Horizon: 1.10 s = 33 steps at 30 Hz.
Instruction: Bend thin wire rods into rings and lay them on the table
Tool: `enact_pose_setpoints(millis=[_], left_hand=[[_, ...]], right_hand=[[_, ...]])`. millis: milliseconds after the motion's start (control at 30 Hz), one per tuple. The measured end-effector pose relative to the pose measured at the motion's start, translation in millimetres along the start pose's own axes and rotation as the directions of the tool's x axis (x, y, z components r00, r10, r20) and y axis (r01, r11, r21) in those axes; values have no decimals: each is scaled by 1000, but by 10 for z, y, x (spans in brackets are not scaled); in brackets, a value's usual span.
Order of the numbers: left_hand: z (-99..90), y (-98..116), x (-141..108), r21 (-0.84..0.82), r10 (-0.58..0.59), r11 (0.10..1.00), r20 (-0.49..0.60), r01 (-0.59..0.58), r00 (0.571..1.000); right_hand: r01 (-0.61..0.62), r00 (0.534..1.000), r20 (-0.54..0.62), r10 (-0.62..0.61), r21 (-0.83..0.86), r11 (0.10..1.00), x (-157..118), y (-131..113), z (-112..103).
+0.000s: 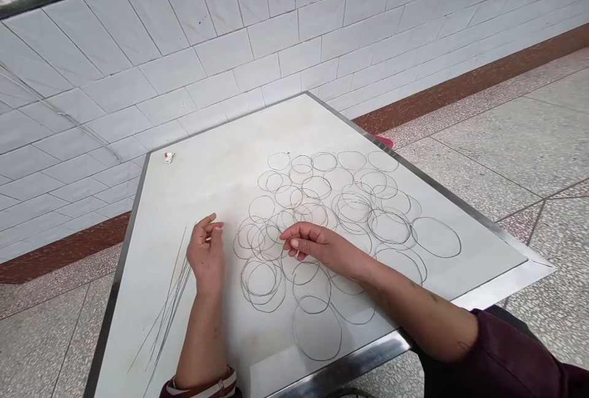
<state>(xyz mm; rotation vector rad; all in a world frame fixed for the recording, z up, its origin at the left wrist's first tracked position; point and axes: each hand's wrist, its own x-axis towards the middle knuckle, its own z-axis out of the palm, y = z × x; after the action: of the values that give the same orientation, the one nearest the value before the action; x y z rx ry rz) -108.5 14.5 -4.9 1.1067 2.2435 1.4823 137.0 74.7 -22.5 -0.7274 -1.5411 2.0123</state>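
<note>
Many thin wire rings [317,328] lie spread and overlapping over the middle and right of a white table. My right hand [308,241] hovers above them, fingers loosely bent and apart, with nothing visible in it. Left of the rings, my left hand [206,257] is raised over the table, its thumb and fingers curved with a gap between them. It appears to hold nothing. Beside and partly behind it lies a loose bundle of straight wires [168,315]; their upper ends are partly hidden by the hand.
The white table [216,171] has a metal edge and stands against a white tiled wall [276,36]. A small white and pink object [170,157] rests near its far left corner. Something pink [383,141] shows beyond the right edge, above the speckled floor [483,159].
</note>
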Motion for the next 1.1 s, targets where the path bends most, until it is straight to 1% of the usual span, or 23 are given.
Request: enact_pose_setpoints(millis=[67, 100, 167, 300, 367, 433, 467, 533, 600, 667, 700, 767, 867, 900, 967, 1033, 1100], left_hand=[[-37, 14, -11, 1, 15, 1000, -58, -15, 998], [-46, 14, -13, 8, 19, 1000, -69, -19, 997], [-42, 6, -9, 33, 26, 999, -45, -25, 999], [16, -8, -46, 106, 64, 991, 104, -75, 993], [18, 1, -136, 140, 86, 984, 186, -113, 979], [-25, 13, -288, 176, 96, 974, 248, -142, 964], [-67, 14, -383, 196, 97, 969, 264, -151, 960], [-195, -9, -581, 245, 94, 957, 256, -158, 962], [-381, -74, -744, 312, 80, 940, 196, -139, 977], [-610, -173, -819, 396, 49, 914, 100, -85, 994], [-732, -227, -815, 436, 29, 899, 58, -52, 998], [-968, -329, -728, 502, -17, 865, -5, 17, 1000], [-1226, -427, -462, 579, -77, 810, -56, 95, 995], [-1272, -444, -359, 597, -94, 794, -61, 111, 994], [-1305, -459, -166, 634, -114, 763, -55, 123, 992], [-1276, -457, -15, 673, -141, 729, -31, 125, 989], [-1225, -443, 79, 712, -166, 691, -13, 125, 986]], right_hand=[[5, 1000, -11, -5, 4, 1000, -4, -10, 1], [10, 1000, -20, -10, 1, 1000, -4, -13, 2], [18, 999, -37, -19, -15, 1000, -3, -13, 4], [57, 996, -66, -60, -42, 997, -4, -17, 16], [72, 993, -87, -76, -48, 996, -10, -26, 22], [82, 989, -118, -88, -54, 995, -21, -40, 26], [94, 986, -131, -100, -55, 994, -28, -51, 28], [114, 981, -149, -122, -57, 992, -53, -84, 35], [118, 980, -155, -128, -68, 991, -100, -138, 53], [115, 982, -138, -126, -85, 990, -180, -204, 92], [116, 985, -118, -126, -94, 989, -234, -233, 121], [120, 990, -63, -128, -116, 986, -373, -259, 199], [109, 993, 55, -102, -136, 985, -642, -173, 358], [95, 992, 92, -84, -132, 987, -739, -112, 417], [54, 989, 145, -38, -112, 992, -920, 31, 532], [16, 986, 169, -4, -75, 997, -1063, 168, 626], [-10, 981, 194, 21, -57, 998, -1153, 266, 684]])
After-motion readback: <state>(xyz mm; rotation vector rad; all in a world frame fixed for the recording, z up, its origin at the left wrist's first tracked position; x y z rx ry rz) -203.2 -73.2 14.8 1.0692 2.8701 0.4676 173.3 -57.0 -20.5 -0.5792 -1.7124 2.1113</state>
